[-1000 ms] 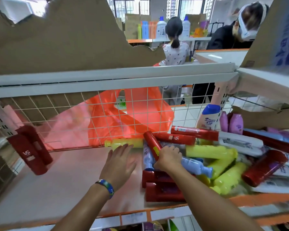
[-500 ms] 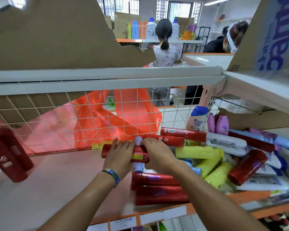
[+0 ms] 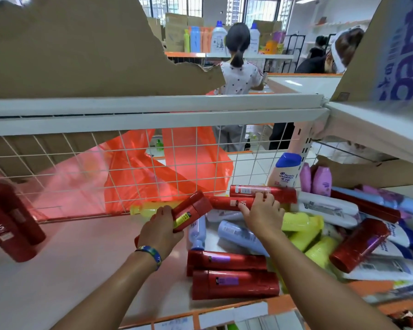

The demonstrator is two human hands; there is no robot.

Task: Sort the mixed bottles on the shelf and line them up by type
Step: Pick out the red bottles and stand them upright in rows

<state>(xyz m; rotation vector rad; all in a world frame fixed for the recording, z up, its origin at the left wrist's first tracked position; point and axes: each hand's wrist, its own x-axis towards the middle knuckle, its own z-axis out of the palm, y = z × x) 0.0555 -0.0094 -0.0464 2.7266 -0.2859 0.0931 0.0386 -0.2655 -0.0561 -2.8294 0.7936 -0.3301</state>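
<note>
Left hand (image 3: pixel 159 231): tilted glossy red bottle (image 3: pixel 193 207); right hand (image 3: pixel 264 214): lying red bottle (image 3: pixel 225 203)

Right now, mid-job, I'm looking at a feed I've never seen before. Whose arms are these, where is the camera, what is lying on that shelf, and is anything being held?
There is no machine here. These are a person's two bare arms, filmed by one wide-angle camera worn on their head, looking forward and down. That is the only view.

The left hand, the one with the wristband, grips a tilted red bottle. The right hand curls its fingers round a second red bottle lying by the wire back.

On the right of the shelf is a mixed pile that includes yellow bottles, pale blue bottles and white bottles. A front pair of red bottles lies side by side near the edge. Two far-left red bottles are set apart from the pile.
</note>
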